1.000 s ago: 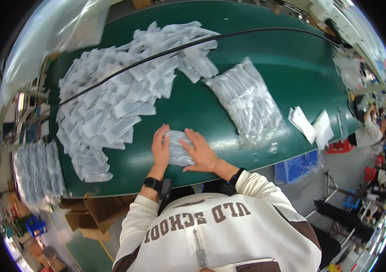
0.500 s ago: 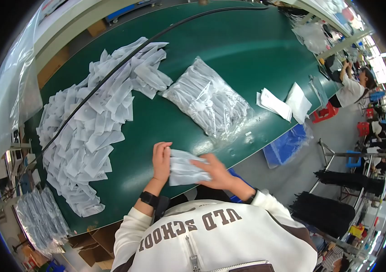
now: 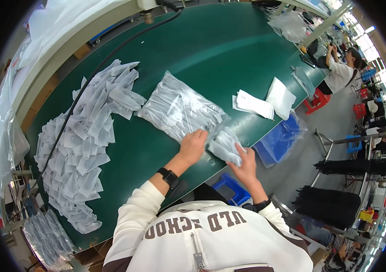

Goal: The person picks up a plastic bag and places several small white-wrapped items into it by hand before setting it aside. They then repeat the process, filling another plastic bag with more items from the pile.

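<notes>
A large clear plastic bag [image 3: 179,106] filled with rows of pale grey frosted packets lies on the green table in front of me. My left hand [image 3: 194,146] is closed at its near edge, fingertips pinching the film. In my right hand [image 3: 246,167] is a bundle of frosted packets [image 3: 224,145], held at the bag's near right end. Thumb and fingers wrap the bundle's right side. Whether the bundle's far end is inside the bag's mouth, I cannot tell. A long heap of loose frosted packets [image 3: 82,149] spreads over the table's left side.
A black cable [image 3: 106,59] runs above the heap. White flat sheets [image 3: 254,104] lie right of the bag. Beyond the table edge are a blue plastic bag [image 3: 280,140], a blue stool [image 3: 231,188] and racks with black goods [image 3: 326,206]. A person [image 3: 340,72] sits far right.
Both hands have moved right and away from me to the large bag's near end. My left hand has left the bundle for the bag's edge; the right still holds the bundle.
</notes>
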